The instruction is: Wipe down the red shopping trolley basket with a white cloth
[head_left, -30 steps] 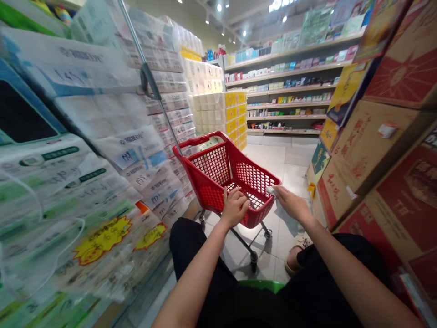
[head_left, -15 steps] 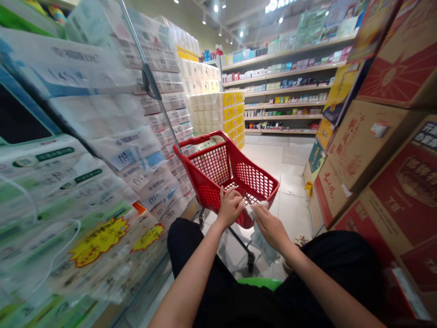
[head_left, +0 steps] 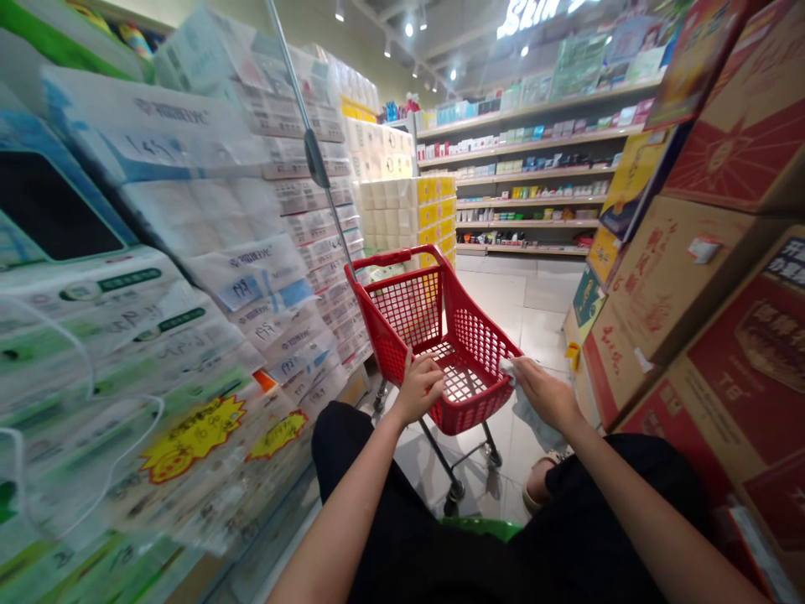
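Location: a shop aisle, seen from a low seated position. A red shopping cart (head_left: 391, 340) stands on the tiled floor (head_left: 541, 306) directly in front of the person, its basket turned slightly to the right, wheels on the ground.

Left hand (head_left: 420, 387): fingers curled over the near rim of the basket at its left corner, clenched on the plastic edge.

Right hand (head_left: 546, 393): fingers pinched on a white cloth (head_left: 511, 367), pressing it against the near right corner of the basket rim. The loose end of the cloth hangs below the hand, beside the cart's outer wall.

Surroundings: stacked packs of tissue paper (head_left: 220, 277) fill the left side, just beside the cart, with yellow price tags (head_left: 192, 436) low down. Cardboard boxes (head_left: 679, 277) are piled along the right. Stocked shelves (head_left: 528, 168) cross the far end of the aisle. The person's sandalled foot (head_left: 539, 488) rests on the floor near the cart's right rear wheel
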Action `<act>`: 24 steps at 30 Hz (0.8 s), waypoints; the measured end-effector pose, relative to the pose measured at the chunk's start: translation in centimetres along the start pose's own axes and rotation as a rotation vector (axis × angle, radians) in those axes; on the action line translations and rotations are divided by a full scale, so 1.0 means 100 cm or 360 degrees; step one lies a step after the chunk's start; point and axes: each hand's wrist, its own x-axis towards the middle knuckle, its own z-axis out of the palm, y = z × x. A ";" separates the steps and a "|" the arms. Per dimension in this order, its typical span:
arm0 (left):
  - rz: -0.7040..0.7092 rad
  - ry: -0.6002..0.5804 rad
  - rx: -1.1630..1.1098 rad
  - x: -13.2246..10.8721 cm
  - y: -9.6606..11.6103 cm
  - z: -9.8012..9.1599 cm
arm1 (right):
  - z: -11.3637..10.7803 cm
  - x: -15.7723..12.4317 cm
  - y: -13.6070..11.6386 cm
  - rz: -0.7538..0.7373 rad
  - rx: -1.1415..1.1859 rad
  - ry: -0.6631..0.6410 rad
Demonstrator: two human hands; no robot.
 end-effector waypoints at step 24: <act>0.0018 -0.0057 0.0254 0.010 0.052 0.023 | 0.004 -0.040 -0.068 -0.0134 -0.0040 -0.0093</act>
